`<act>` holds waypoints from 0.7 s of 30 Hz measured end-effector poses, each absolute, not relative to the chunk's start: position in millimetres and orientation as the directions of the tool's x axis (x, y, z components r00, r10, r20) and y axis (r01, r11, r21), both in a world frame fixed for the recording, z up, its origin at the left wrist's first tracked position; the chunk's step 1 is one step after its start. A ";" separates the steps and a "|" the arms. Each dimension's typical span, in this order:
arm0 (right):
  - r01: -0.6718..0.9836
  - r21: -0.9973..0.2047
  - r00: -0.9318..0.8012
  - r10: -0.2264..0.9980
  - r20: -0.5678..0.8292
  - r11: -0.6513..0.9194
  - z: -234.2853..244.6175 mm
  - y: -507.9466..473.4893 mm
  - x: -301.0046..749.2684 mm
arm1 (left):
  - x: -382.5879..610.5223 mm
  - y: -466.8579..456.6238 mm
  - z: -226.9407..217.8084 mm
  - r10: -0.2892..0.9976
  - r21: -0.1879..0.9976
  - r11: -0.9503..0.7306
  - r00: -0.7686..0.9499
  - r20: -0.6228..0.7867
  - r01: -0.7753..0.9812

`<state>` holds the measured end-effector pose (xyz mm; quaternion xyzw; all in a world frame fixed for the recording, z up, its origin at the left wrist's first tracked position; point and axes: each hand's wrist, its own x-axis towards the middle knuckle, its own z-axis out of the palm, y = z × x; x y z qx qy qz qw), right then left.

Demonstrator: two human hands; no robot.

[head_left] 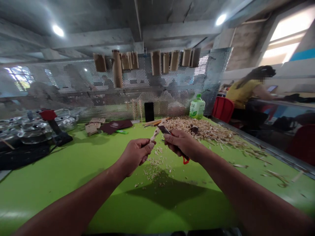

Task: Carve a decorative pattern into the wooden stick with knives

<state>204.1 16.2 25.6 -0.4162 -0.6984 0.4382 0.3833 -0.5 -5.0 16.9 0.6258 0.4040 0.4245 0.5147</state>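
My left hand (137, 153) is closed, pinching a small pale piece of carved wood (156, 132) between thumb and fingers. The carved piece is slim and points up and away from me. My right hand (183, 144) is wrapped round a knife (164, 129) with a broad dark blade, which lies against or very close to the wood. An orange-red loop shows below the right palm, and most of the knife's handle is hidden by the fingers. Small wood chips (157, 164) are scattered on the green tabletop (103, 193) under both hands.
A heap of wood shavings (209, 129) covers the right rear, beside a green-tea bottle (197, 106). A black phone (149, 112) stands against the perforated metal screen (133, 95). Brown sandpaper sheets (115, 126) and metal kettles (34, 129) are at left. A person (248, 85) sits at right.
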 end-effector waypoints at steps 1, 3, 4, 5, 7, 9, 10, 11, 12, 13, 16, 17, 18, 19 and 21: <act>0.206 -0.948 -0.392 0.908 0.148 0.244 25.6 15.7 203.8 | -0.5 -4.4 17.6 0.942 0.986 -0.152 0.312 0.123 0.071; 0.151 -0.959 -0.403 0.901 0.162 0.240 25.6 15.3 202.3 | -0.7 -3.7 19.6 0.943 0.984 -0.163 0.304 0.137 0.065; 0.135 -0.955 -0.369 0.907 0.200 0.265 25.4 15.5 201.5 | -0.9 -3.4 20.5 0.944 0.985 -0.165 0.299 0.140 0.058; 0.132 -0.943 -0.310 0.916 0.254 0.306 25.3 16.1 200.9 | -1.4 -3.2 21.1 0.945 0.985 -0.162 0.294 0.141 0.049; 0.195 -0.888 -0.158 0.907 0.390 0.415 24.6 18.0 200.3 | -2.4 -2.9 21.4 0.946 0.987 -0.156 0.294 0.139 0.035; 0.321 -0.805 -0.064 0.860 0.507 0.498 23.6 19.8 200.6 | -3.2 -2.3 20.5 0.945 0.989 -0.148 0.300 0.132 0.031; 0.381 -0.761 -0.060 0.836 0.546 0.525 22.8 20.4 200.8 | -3.2 -2.0 20.1 0.946 0.989 -0.142 0.299 0.127 0.029; 0.430 -0.719 -0.077 0.816 0.573 0.545 21.7 20.7 201.0 | -3.0 -1.8 19.7 0.947 0.990 -0.135 0.296 0.121 0.028; 0.466 -0.682 -0.100 0.800 0.592 0.563 20.4 20.8 201.0 | -2.6 -1.5 19.4 0.950 0.991 -0.131 0.290 0.117 0.028; 0.494 -0.648 -0.125 0.785 0.607 0.580 18.8 20.8 200.8 | -2.0 -1.4 19.4 0.952 0.990 -0.135 0.280 0.121 0.031; 0.565 -0.573 -0.169 0.763 0.624 0.594 13.6 21.3 199.9 | 0.0 -1.4 19.4 0.951 0.979 -0.196 0.255 0.176 0.057; 0.586 -0.560 -0.174 0.766 0.619 0.586 12.1 21.7 199.6 | 0.5 -1.3 19.2 0.948 0.974 -0.219 0.252 0.197 0.065; 0.603 -0.553 -0.176 0.773 0.610 0.574 11.0 22.0 199.3 | 0.9 -1.2 18.9 0.945 0.969 -0.236 0.249 0.213 0.069; 0.615 -0.551 -0.172 0.778 0.604 0.564 10.4 22.1 199.1 | 1.1 -1.0 18.3 0.943 0.967 -0.247 0.248 0.223 0.070; 0.612 -0.560 -0.151 0.777 0.611 0.558 10.3 21.4 198.5 | 1.3 -0.2 16.9 0.944 0.966 -0.252 0.237 0.230 0.063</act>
